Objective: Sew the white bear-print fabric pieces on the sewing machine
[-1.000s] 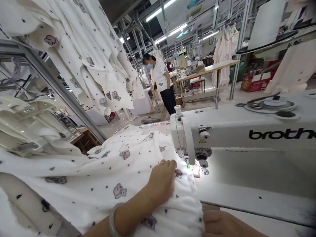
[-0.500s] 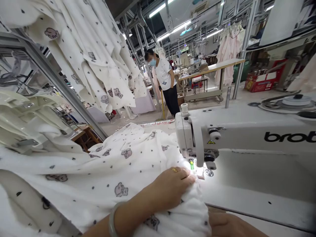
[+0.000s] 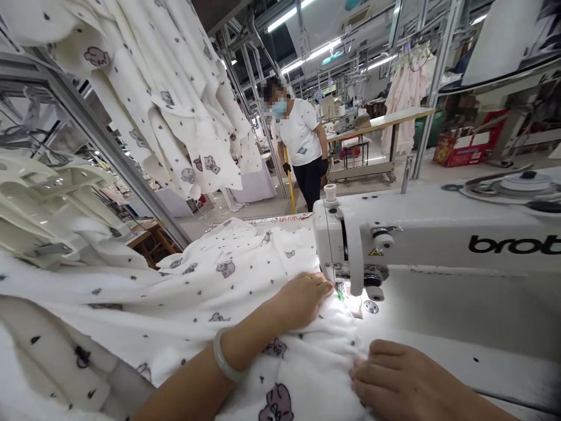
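A white printed fabric (image 3: 245, 318) with small animal figures and dark spots spreads over the sewing machine's bed. My left hand (image 3: 304, 299), a bangle on its wrist, is closed on gathered fabric just left of the lit needle area. The fingertips are close to a small green part (image 3: 340, 294) by the presser foot. Lower right, my right hand (image 3: 390, 374) has its fingers curled onto the fabric's right edge; the thumb is partly hidden. The white sewing machine (image 3: 421, 228) stands to the right of the cloth.
More printed fabric (image 3: 175, 99) hangs at upper left, above pale plastic hangers (image 3: 48, 193). Behind the machine, a person (image 3: 300, 140) in a mask and dark gloves holds a yellow pole (image 3: 290, 181). A table (image 3: 381, 124) and red box (image 3: 462, 147) are farther back.
My left hand has shifted up and left beside the needle. My right hand has come up into fuller view at the fabric's edge. The other person has come nearer.
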The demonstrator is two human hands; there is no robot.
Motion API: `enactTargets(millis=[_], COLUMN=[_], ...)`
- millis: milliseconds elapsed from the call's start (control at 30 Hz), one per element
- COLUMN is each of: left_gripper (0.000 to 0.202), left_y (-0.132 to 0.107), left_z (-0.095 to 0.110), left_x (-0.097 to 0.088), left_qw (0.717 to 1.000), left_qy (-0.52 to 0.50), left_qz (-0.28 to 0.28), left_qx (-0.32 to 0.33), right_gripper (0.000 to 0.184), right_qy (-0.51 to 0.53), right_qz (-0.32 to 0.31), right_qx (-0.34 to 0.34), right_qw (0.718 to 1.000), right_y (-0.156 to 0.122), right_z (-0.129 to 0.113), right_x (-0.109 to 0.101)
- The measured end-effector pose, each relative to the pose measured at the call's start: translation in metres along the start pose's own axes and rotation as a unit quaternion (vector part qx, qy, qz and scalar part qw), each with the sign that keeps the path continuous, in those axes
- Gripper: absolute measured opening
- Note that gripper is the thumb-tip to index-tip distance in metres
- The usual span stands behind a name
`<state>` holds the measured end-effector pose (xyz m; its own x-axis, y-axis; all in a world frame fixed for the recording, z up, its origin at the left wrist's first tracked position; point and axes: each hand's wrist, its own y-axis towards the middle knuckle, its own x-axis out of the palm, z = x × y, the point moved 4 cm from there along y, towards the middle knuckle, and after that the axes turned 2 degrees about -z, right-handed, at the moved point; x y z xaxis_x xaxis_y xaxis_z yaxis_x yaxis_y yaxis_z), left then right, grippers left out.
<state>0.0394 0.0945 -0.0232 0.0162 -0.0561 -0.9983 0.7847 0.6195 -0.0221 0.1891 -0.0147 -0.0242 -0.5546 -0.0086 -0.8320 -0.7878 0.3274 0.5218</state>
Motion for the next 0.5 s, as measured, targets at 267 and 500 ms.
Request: enactTargets(millis=[267, 500], left_gripper=[0.021, 0.010], left_y=[-0.044, -0.044], left_z=[0.029, 0.024], left_x=[-0.009, -0.003], left_qw=[0.955, 0.968], left_qy=[-0.040, -0.009], left_qz=[-0.032, -0.027], left_qx=[-0.293, -0.250], right_gripper=[0.055, 0.044], right_qy=[-0.154, -0.054], right_qz=[0.100, 0.051], right_qx=[-0.071, -0.039], right_qw=[0.981, 0.996], right_y=[-0.011, -0.005], right_z=[-0.005, -0.002], right_x=[-0.005, -0.007])
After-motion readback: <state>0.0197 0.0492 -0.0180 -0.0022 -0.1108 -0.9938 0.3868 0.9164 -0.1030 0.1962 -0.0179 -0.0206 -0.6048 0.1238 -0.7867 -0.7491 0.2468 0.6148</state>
